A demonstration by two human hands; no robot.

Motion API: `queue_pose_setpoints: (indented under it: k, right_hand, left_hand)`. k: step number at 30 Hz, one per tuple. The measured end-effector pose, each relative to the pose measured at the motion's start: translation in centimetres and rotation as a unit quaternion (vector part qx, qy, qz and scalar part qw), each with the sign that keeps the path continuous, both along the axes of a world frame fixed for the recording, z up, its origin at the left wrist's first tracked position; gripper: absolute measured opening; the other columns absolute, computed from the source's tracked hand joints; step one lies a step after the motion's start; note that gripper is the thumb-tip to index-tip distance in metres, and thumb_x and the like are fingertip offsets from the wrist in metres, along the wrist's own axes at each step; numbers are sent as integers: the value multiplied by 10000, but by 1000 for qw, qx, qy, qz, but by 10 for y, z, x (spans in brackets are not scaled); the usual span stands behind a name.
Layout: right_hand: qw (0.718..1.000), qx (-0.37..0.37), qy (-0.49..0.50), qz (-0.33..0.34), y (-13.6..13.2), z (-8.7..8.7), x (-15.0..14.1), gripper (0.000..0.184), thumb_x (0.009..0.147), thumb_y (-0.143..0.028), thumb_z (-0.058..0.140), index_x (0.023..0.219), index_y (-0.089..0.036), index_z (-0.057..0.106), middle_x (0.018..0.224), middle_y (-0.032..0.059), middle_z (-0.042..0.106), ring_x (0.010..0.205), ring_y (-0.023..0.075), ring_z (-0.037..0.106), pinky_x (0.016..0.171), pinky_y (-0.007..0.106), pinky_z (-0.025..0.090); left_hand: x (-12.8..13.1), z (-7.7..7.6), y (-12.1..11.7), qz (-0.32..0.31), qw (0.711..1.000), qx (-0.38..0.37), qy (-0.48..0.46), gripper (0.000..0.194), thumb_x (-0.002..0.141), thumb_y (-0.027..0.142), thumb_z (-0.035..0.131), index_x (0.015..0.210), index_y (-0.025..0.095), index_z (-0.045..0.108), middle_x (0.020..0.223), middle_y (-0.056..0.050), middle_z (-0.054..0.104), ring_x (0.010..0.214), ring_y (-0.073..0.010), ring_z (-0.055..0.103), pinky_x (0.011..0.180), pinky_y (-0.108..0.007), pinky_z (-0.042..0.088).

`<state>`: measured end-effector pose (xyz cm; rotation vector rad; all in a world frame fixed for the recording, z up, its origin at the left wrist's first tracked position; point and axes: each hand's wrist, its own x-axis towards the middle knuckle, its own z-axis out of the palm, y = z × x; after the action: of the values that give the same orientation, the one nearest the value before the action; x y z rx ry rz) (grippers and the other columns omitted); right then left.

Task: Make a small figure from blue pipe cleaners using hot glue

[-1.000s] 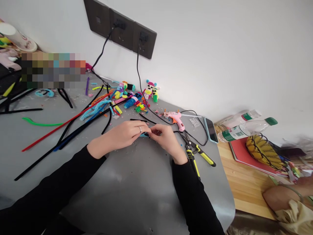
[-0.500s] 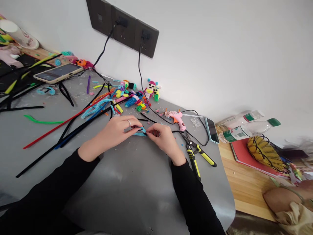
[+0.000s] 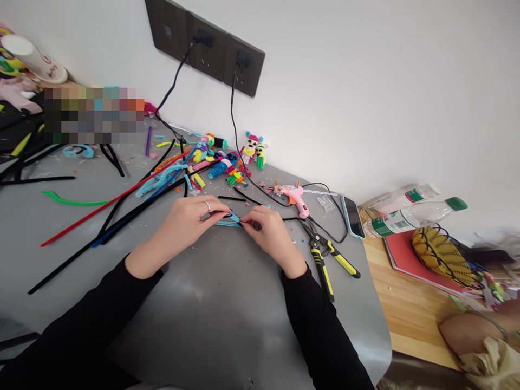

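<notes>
Light blue pipe cleaners [image 3: 229,221] stretch between my two hands, just above the grey table. My left hand [image 3: 194,218], with a ring on one finger, pinches them at the left. Thumb and forefinger of my right hand [image 3: 264,226] close on their right end. Small dolls [image 3: 248,149] made of pipe cleaners stand beyond my hands against the wall. Longer black pipe cleaners [image 3: 122,219] and a red pipe cleaner [image 3: 114,199] lie to the left of my left hand, beside more light blue pipe cleaners [image 3: 162,179].
Right of my hands lie a pink glue gun [image 3: 297,199] with its cord, yellow-black wire strippers [image 3: 320,252] and a phone [image 3: 351,216]. Bottles [image 3: 418,215] and a red book [image 3: 422,262] are on a wooden surface. Another person's arm [image 3: 467,330] shows at far right.
Both hands keep their pinch on the light blue pipe cleaners. My left hand has shifted slightly left, so a little more of the blue shows between the hands.
</notes>
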<state>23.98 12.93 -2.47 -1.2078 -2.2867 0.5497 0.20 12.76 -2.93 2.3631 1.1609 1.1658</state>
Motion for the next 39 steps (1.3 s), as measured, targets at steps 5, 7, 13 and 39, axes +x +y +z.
queue_pose_setpoints:
  k: [5, 7, 13, 39]
  right_hand:
    - [1000, 13, -11, 5, -1, -2, -2, 162, 953, -85, 676, 898, -216, 752, 829, 13, 676, 796, 173, 617, 740, 280, 454]
    - [1000, 16, -16, 5, -2, -3, -3, 157, 958, -90, 677, 905, -214, 758, 837, 16, 679, 809, 173, 619, 733, 278, 451]
    - [999, 27, -31, 15, -1, -4, -3, 138, 1003, -156, 674, 979, -207, 799, 886, 46, 695, 854, 186, 636, 757, 296, 479]
    - [976, 175, -127, 22, -42, -20, -6, 323, 1066, -141, 493, 1292, -175, 722, 1278, 163, 704, 1115, 295, 554, 936, 456, 544]
  left_hand:
    - [-4, -4, -4, 0, 1000, 10, 10, 317, 1088, 350, 524, 971, 221, 788, 945, -41, 814, 825, -186, 760, 757, -280, 595]
    - [-6, -7, -6, -4, 999, 32, 19, 329, 1098, 340, 507, 968, 212, 781, 947, -46, 811, 836, -185, 760, 770, -275, 594]
    - [-11, -22, -10, 22, 994, 92, 58, 375, 1123, 320, 446, 965, 186, 758, 905, -58, 788, 813, -198, 744, 775, -306, 589]
    - [-16, -28, -20, 80, 985, 101, 114, 321, 1099, 270, 488, 938, 231, 763, 883, -46, 765, 855, -227, 631, 696, -331, 513]
